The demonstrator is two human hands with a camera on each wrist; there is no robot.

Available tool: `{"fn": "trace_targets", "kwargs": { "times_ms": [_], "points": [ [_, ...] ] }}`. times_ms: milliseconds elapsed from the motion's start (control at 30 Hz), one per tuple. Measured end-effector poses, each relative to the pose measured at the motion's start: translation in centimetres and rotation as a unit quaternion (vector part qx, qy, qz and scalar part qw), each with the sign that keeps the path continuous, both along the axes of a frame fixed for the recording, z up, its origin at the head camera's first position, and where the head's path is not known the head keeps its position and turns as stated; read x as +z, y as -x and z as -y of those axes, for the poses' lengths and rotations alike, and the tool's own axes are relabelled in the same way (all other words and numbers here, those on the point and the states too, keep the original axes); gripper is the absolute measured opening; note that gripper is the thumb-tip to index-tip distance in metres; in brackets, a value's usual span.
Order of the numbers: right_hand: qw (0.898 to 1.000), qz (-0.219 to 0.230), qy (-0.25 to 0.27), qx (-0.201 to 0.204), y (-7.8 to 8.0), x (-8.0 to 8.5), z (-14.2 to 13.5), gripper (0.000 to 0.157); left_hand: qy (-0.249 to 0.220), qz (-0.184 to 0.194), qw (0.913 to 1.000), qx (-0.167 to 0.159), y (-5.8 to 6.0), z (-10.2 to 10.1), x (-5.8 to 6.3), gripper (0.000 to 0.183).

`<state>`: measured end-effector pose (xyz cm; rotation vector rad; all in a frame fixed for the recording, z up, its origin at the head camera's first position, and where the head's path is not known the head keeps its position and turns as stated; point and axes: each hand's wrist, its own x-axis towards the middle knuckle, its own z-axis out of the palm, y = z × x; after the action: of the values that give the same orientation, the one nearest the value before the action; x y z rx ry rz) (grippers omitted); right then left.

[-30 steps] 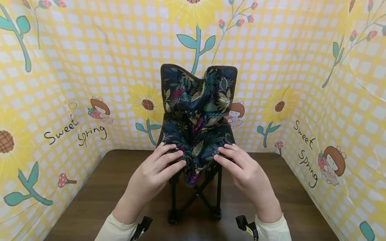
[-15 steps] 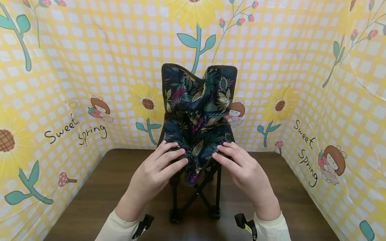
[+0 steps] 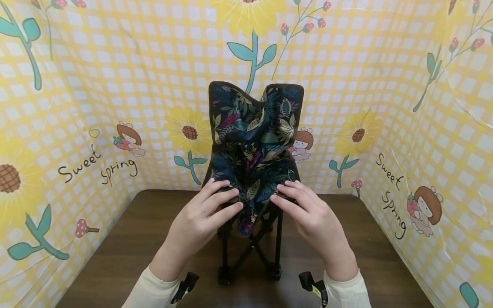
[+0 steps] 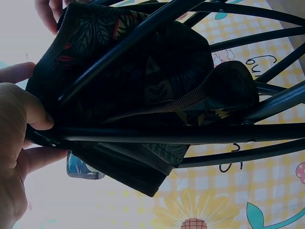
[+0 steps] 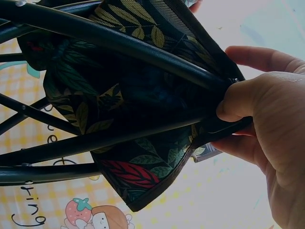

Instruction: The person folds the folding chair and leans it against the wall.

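Note:
A small folding chair [image 3: 265, 175] with dark leaf-print fabric stands upright, partly folded, its seat and back sagging in the middle. My left hand [image 3: 198, 218] grips the left front corner of the seat, fingers over the top. In the left wrist view, its thumb [image 4: 40, 114] presses the underside where the black tubes meet. My right hand [image 3: 313, 214] grips the right front corner likewise, and in the right wrist view its thumb [image 5: 233, 102] lies against the tube ends. Crossed black legs [image 3: 225, 252] show below the fabric.
The chair's feet rest on a brown wooden table [image 3: 146, 248]. A yellow-and-white checked cloth [image 3: 165, 77] with flowers and cartoon figures surrounds the table at the back and both sides. A black strap device sits at each wrist.
My left hand has shifted slightly right with its seat corner, and the right hand's fingertips slightly left. The front feet stand a little closer together.

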<state>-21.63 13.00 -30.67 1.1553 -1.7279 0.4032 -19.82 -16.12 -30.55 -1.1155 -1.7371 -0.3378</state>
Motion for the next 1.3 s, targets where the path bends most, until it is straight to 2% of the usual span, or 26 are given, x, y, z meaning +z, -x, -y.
{"fn": "trace_targets", "kwargs": {
  "times_ms": [1300],
  "points": [
    [1.000,0.009,0.000,0.004,-0.03,0.67,0.77,0.032,0.010,-0.004,0.9999,-0.006,0.20,-0.58,0.62,0.027]
  ]
}}
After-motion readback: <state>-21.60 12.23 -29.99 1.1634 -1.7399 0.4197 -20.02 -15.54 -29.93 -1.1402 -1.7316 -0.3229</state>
